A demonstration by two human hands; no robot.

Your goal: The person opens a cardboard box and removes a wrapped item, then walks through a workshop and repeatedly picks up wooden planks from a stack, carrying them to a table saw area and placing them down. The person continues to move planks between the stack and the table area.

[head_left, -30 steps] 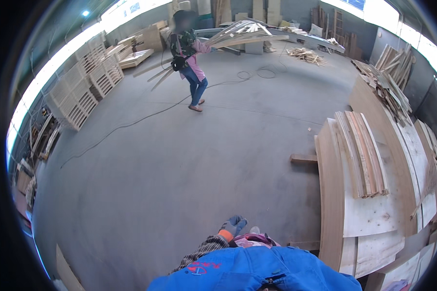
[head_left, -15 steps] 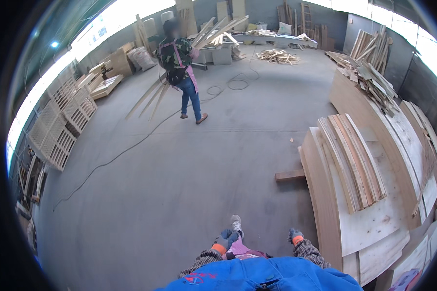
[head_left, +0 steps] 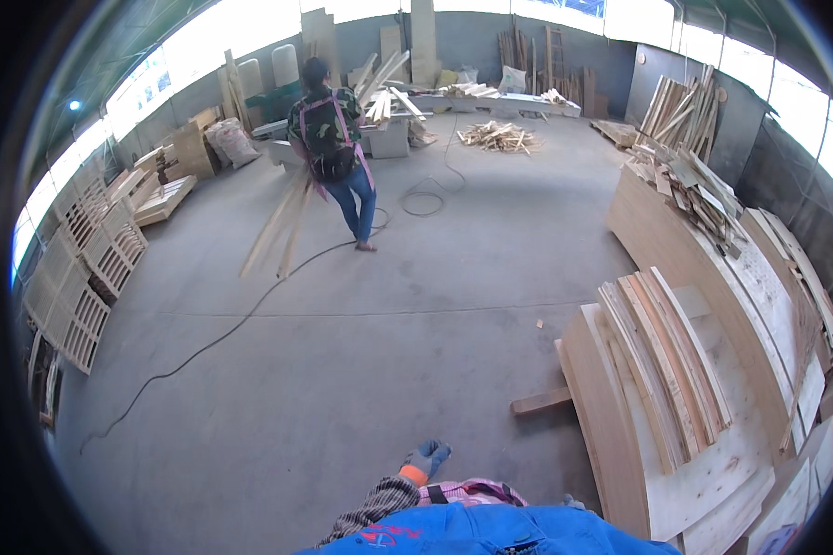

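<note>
My left hand (head_left: 426,459), in a grey glove with an orange cuff, hangs low in front of my blue jacket. Its fingers are curled in, and nothing shows in them. Of my right hand (head_left: 574,502) only a small grey patch of glove peeps out above the jacket's edge, so its fingers are hidden. It is nearest to the stack of plywood sheets (head_left: 611,416) on the right. Several wooden strips (head_left: 662,356) lie on that stack, touched by neither hand.
Ahead, a person (head_left: 333,148) in a camouflage top stands beside sloping long wooden strips (head_left: 282,222). A dark cable (head_left: 241,324) winds across the floor. A wooden beam (head_left: 540,401) juts from under the stack. Slatted pallets (head_left: 69,296) line the left; loose sticks (head_left: 497,138) lie farther off.
My view has tilted up. The right hand has dropped almost out of sight behind the jacket, and my shoe no longer shows. The other person has turned more away, with the strips alongside.
</note>
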